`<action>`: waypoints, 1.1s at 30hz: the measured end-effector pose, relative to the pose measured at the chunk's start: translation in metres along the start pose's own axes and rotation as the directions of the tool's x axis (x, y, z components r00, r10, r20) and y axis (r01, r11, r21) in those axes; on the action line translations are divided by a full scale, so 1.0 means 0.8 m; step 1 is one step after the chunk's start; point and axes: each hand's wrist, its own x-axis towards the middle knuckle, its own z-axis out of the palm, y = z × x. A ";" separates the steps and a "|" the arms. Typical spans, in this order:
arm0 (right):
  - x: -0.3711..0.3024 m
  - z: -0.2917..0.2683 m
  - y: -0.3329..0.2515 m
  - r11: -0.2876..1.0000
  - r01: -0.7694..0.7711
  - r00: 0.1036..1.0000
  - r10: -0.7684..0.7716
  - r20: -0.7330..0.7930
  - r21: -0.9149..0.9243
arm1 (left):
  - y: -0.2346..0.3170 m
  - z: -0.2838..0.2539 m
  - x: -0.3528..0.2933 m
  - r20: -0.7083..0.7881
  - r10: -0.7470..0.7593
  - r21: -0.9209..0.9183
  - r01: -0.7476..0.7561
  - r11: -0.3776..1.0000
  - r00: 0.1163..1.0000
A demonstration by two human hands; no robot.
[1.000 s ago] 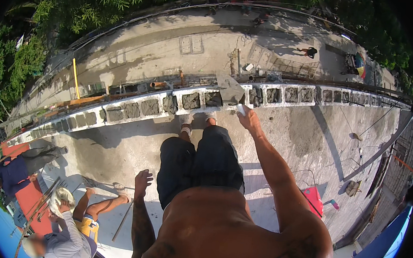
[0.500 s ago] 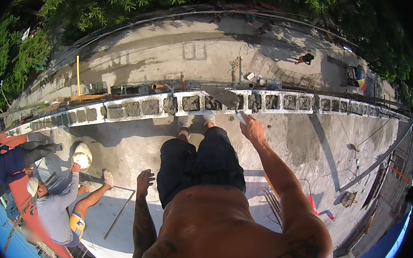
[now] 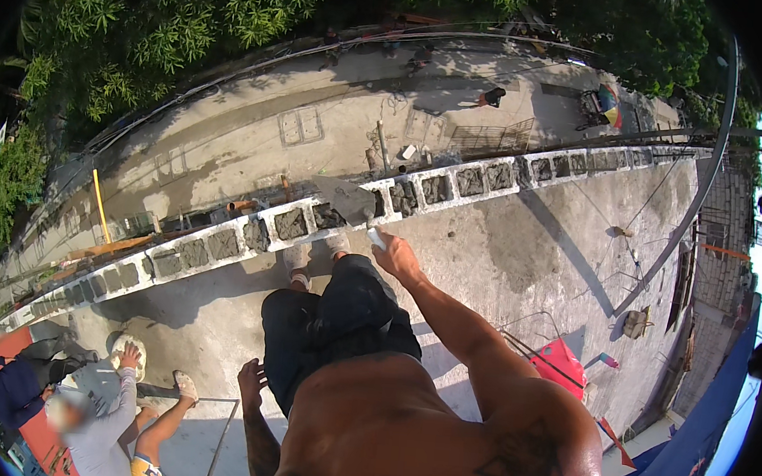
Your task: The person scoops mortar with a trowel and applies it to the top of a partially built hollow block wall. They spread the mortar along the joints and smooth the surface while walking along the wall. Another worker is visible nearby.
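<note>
Your right hand [image 3: 395,257]: arm stretched toward 12 o'clock, grip clamped on the pale handle of a trowel [image 3: 348,201]. The trowel's grey blade lies flat over the top of the block wall [image 3: 217,244], touching or just above it; you cannot tell which from here.

Your left hand [image 3: 251,381]: hangs at your side toward 7 o'clock, fingers spread apart, holding nothing.

Block wall: one course of hollow grey blocks, cells filled with dark mortar, running from 8 o'clock up to 2 o'clock across the view. Your feet stand just beside it on the near side.

Concrete slab [image 3: 525,251]: grey floor under you, on the near side of the wall, reaching toward 3 o'clock.

Second person [image 3: 94,412]: crouched at 8 o'clock, grey shirt, one hand on a round pale object [image 3: 128,352] on the slab, well apart from your left hand.

Red container [image 3: 560,362]: on the slab at 4 o'clock, below your right arm.

Yellow pole [image 3: 100,204]: standing beyond the wall at 10 o'clock.

Trees [image 3: 192,13]: dense green foliage at 11 o'clock, past the far pavement.
</note>
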 end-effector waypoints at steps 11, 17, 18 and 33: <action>0.152 0.015 -0.082 0.835 -0.463 0.866 0.497 -0.047 0.296 | 0.013 0.004 0.000 0.040 0.041 0.094 -0.045 0.995 0.998; 0.279 -0.063 -0.154 0.877 -0.016 0.976 0.119 -0.184 0.481 | 0.045 -0.035 0.010 -0.100 0.166 0.043 -0.162 0.986 0.981; 0.272 -0.075 -0.152 0.857 0.096 0.975 0.023 -0.223 0.506 | 0.050 -0.038 0.011 -0.123 0.162 0.027 -0.160 0.987 0.979; 0.026 0.083 0.058 0.992 -0.048 0.980 0.025 -0.196 -0.114 | -0.043 0.000 -0.013 -0.120 0.026 0.021 -0.024 0.999 0.992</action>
